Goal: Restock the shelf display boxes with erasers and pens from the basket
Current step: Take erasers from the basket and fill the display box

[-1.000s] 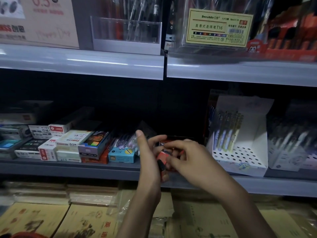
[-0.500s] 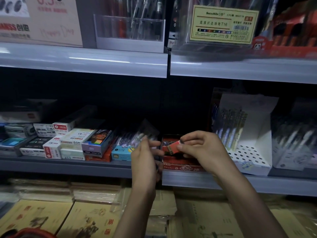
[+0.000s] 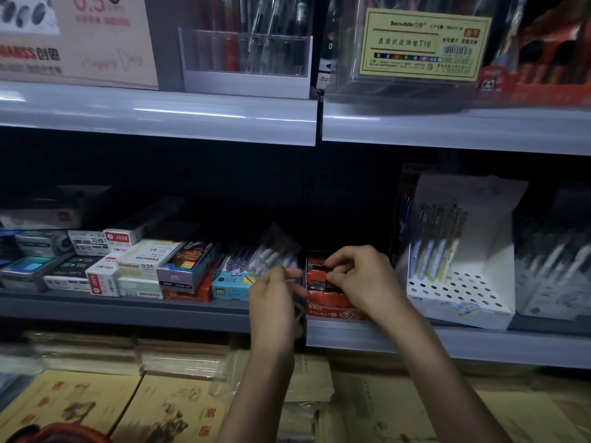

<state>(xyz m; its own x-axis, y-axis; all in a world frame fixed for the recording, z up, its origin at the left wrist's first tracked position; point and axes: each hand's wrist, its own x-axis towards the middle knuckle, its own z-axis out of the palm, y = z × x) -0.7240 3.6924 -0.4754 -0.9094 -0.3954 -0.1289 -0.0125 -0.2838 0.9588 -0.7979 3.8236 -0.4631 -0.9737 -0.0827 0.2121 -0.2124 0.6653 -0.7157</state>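
Fingertips point(image 3: 339, 261) of the right hand point(image 3: 364, 279) curl in and pinch a small red-and-dark eraser point(image 3: 329, 270). They hold it directly above the open top of the red display box point(image 3: 332, 312), which sits at the front edge of the middle shelf point(image 3: 144, 310), where two shelf sections meet. The placing move looks to be straight down from the fingers into the box. The eraser's long axis seems to run across the box, though blur leaves that uncertain. The left hand point(image 3: 273, 295) hangs just beside the box's left wall with its back to the camera, and I cannot tell whether it grips anything. The right hand is the nearer of the two. Erasers already in the box look like the only crowding. A blue box point(image 3: 228, 288) under pen packs stands just to the left, and a white perforated pen box point(image 3: 460, 282) is near on the right. The basket point(image 3: 64, 431) shows only a red rim, low and well to the left.
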